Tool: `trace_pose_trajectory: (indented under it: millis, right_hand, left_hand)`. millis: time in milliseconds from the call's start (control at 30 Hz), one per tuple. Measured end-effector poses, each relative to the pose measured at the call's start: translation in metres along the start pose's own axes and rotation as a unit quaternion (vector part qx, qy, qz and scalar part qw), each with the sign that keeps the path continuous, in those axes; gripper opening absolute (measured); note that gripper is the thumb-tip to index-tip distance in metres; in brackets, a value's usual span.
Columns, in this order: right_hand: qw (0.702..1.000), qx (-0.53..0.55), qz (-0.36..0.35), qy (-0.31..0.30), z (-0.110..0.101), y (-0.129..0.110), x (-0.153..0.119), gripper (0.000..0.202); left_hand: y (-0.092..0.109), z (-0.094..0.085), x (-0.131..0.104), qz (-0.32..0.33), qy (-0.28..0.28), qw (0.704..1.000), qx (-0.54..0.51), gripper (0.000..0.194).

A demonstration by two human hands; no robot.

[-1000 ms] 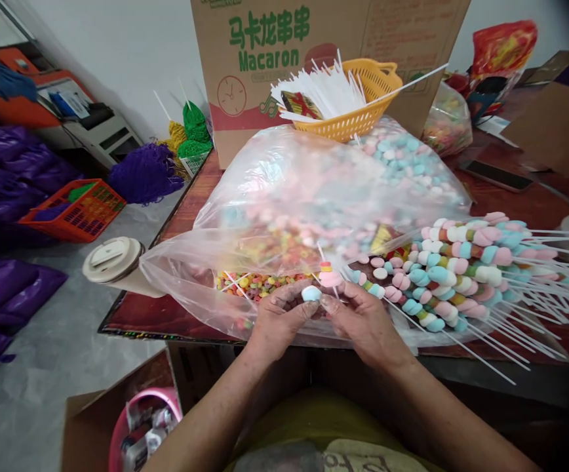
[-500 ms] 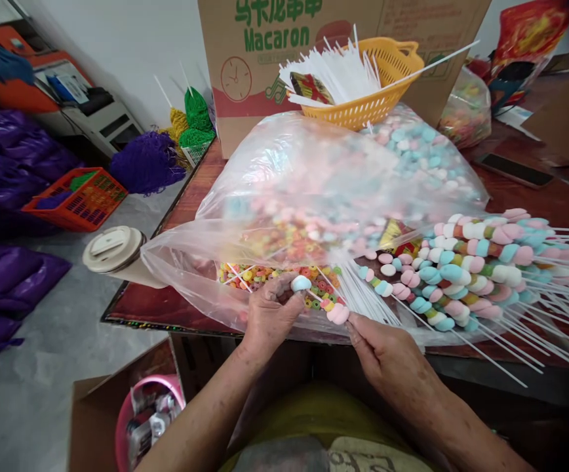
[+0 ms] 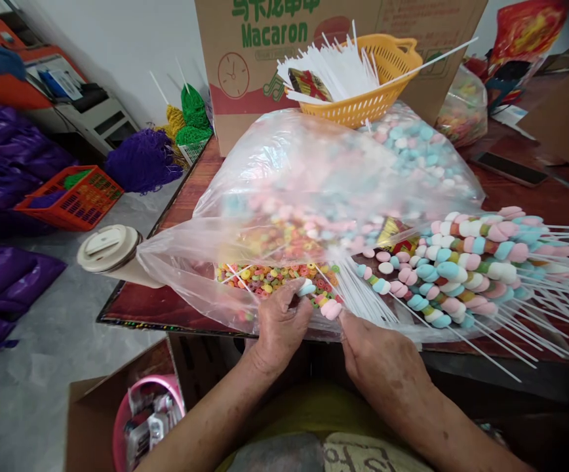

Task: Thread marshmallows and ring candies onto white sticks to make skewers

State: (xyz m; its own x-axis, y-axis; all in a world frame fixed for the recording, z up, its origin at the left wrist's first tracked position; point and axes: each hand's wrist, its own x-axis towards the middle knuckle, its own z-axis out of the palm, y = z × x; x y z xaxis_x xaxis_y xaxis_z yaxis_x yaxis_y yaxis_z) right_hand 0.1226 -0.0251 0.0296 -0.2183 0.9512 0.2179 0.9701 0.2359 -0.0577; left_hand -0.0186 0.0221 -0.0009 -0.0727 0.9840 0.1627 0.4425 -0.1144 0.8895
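Note:
My left hand (image 3: 284, 328) pinches a pale blue and white marshmallow (image 3: 307, 288) between thumb and fingers, at the upper left end of a candy skewer. My right hand (image 3: 383, 357) grips that skewer's stick just below a pink marshmallow (image 3: 331, 309); small yellow and red rings sit above the pink piece. The stick inside the right fist is mostly hidden. Behind my left hand lie colourful ring-shaped cereal pieces (image 3: 269, 278) in the mouth of a clear plastic bag (image 3: 176, 262). White sticks (image 3: 363, 292) lie beside them, close to my right hand.
Finished marshmallow skewers (image 3: 471, 269) are piled on the right of the table. A big bag of marshmallows (image 3: 284, 157) stands behind, below a yellow basket (image 3: 348, 111) of white sticks. A lidded cup (image 3: 112, 252) is at the left edge; a phone (image 3: 510, 168) lies at the right.
The blue and white marshmallow has shifted slightly right and down, nearer the rings on the skewer. My right hand has moved a little left with the stick.

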Motion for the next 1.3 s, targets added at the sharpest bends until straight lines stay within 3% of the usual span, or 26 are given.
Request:
trace_pose_trajectory:
  millis: [200,300,433,633,700,800,900,967,1067,1133,1200,1300]
  right_hand:
    - [0.999,-0.036,0.002,-0.003,0.005,-0.007,0.007,0.02]
    - [0.999,0.023,-0.001,-0.027,0.009,-0.001,0.007,0.019]
    - [0.992,0.109,-0.007,-0.062,0.015,0.008,-0.001,0.019]
    - [0.983,0.097,0.047,-0.148,0.025,0.002,-0.002,0.021]
    - [0.981,0.126,0.04,-0.14,0.027,0.0,0.002,0.021]
    - [0.98,0.178,0.027,-0.085,0.031,0.003,0.009,0.024]
    - [0.972,0.221,0.034,-0.069,0.037,0.015,0.015,0.024]
    - [0.961,0.263,0.059,-0.062,0.04,0.024,0.017,0.026]
    - [0.95,0.29,0.103,-0.043,0.039,0.033,0.016,0.032]
    - [0.955,0.274,0.105,-0.046,0.037,0.034,0.014,0.033]
    - [0.961,0.257,0.094,-0.047,0.034,0.031,0.011,0.032]
    - [0.966,0.245,0.07,-0.052,0.031,0.025,0.01,0.031]
  left_hand:
    - [-0.001,0.016,-0.003,-0.092,0.005,0.991,-0.098,0.023]
    - [-0.005,0.016,-0.001,-0.113,0.02,0.984,-0.135,0.024]
    - [-0.005,0.009,0.001,-0.056,0.017,0.997,-0.059,0.027]
    - [0.0,0.007,-0.009,0.087,-0.002,0.993,0.084,0.027]
    - [-0.002,0.008,-0.015,0.108,-0.041,0.988,0.099,0.028]
    - [-0.005,0.004,-0.016,0.084,-0.116,0.986,0.089,0.036]
    - [-0.003,-0.007,0.0,0.056,-0.151,0.982,0.1,0.051]
    - [0.001,-0.014,0.019,0.033,-0.14,0.974,0.174,0.053]
    - [0.005,-0.015,0.049,0.042,-0.111,0.942,0.315,0.034]
    - [0.003,-0.011,0.062,0.069,-0.1,0.927,0.356,0.025]
    - [-0.002,-0.007,0.065,0.078,-0.081,0.94,0.321,0.021]
    - [-0.011,-0.009,0.058,0.02,-0.072,0.987,0.144,0.016]
